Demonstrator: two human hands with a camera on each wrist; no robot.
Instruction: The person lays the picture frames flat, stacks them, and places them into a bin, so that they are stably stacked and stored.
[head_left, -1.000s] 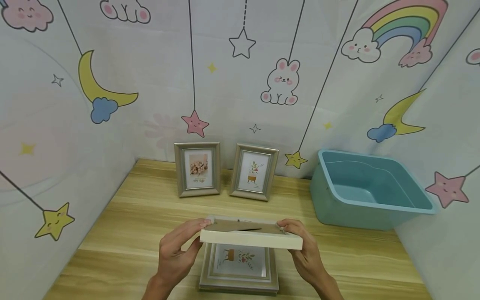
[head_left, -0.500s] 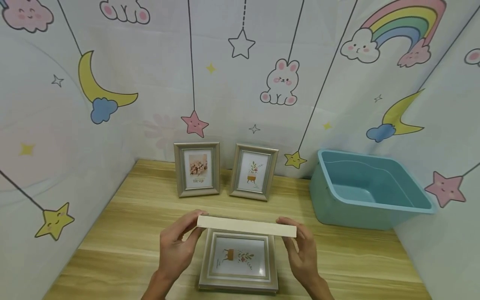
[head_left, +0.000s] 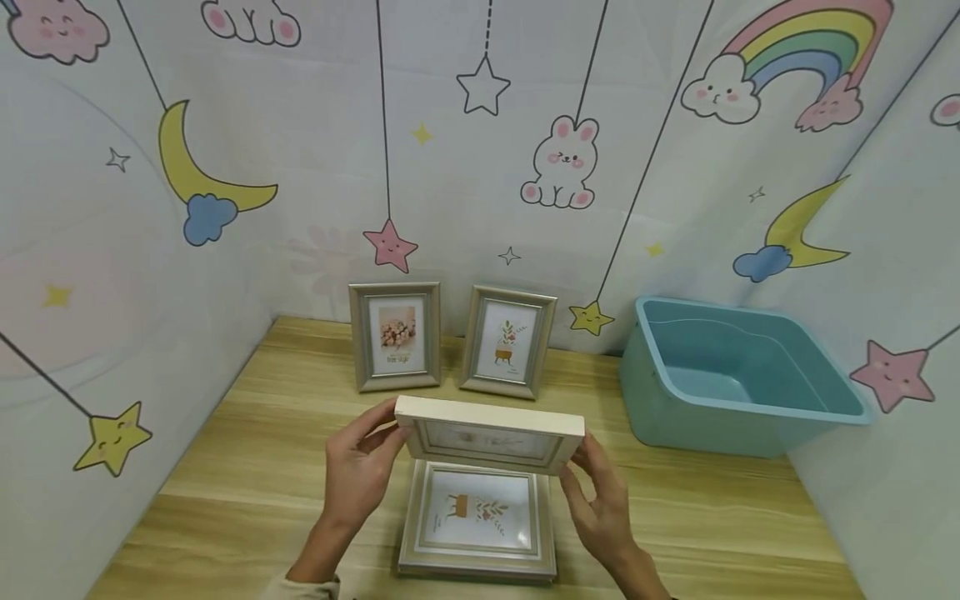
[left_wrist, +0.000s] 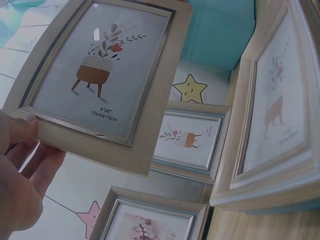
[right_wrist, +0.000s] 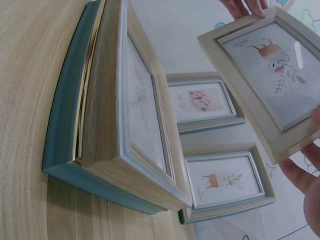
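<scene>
Up in the air over the table, both hands hold a picture frame point(head_left: 427, 451) by its two short ends. It is tilted, with its glazed front facing down and toward the person. The left hand point(head_left: 358, 471) pinches the left end, its thumb on the front border in the left wrist view. My right hand point(head_left: 602, 504) grips the opposite end between thumb and fingers. The front shows a potted-plant print point(left_wrist: 95, 75). Directly below lies a stack of picture frames point(head_left: 480, 562), the top one face up with a similar print.
Two picture frames, one with a flower photo point(head_left: 396, 333) and one with a plant print point(head_left: 504, 343), stand upright at the back. A blue plastic tub point(head_left: 697, 417) sits at the back right. A patterned cloth point(head_left: 315, 150) hangs behind the wooden table point(head_left: 247, 467).
The held frame has risen and tipped over, so its front shows instead of its brown back. Both hands have turned and moved slightly upward with it. The stack below stays still.
</scene>
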